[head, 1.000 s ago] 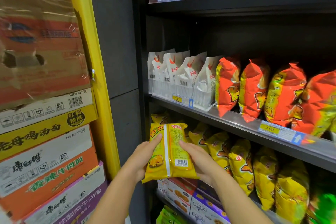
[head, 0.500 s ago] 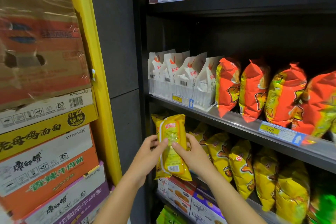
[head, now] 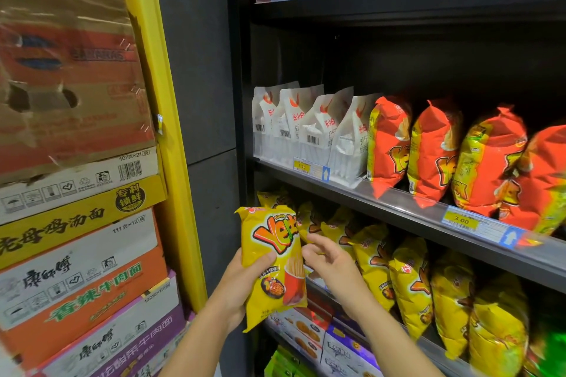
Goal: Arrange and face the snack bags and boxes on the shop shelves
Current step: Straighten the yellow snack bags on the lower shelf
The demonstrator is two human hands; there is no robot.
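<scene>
A yellow snack bag (head: 272,263) stands upright in front of the lower shelf's left end, its printed front facing me. My left hand (head: 245,285) grips it from behind, thumb over its left edge. My right hand (head: 329,263) hovers just right of the bag with fingers loosely spread, holding nothing. Behind it a row of yellow snack bags (head: 410,281) stands along the lower shelf. The shelf above carries white bags (head: 306,131) on the left and red snack bags (head: 435,150) on the right.
Stacked noodle cartons (head: 76,239) fill the left side beside a yellow post (head: 171,162). A black shelf upright (head: 239,101) borders the shelves. Snack boxes (head: 306,333) and green packs (head: 284,364) sit on the lowest shelves. Price tags (head: 462,220) line the shelf edges.
The bag has been turned from its back side to its printed front. My right hand has let go of it and now only my left hand holds it.
</scene>
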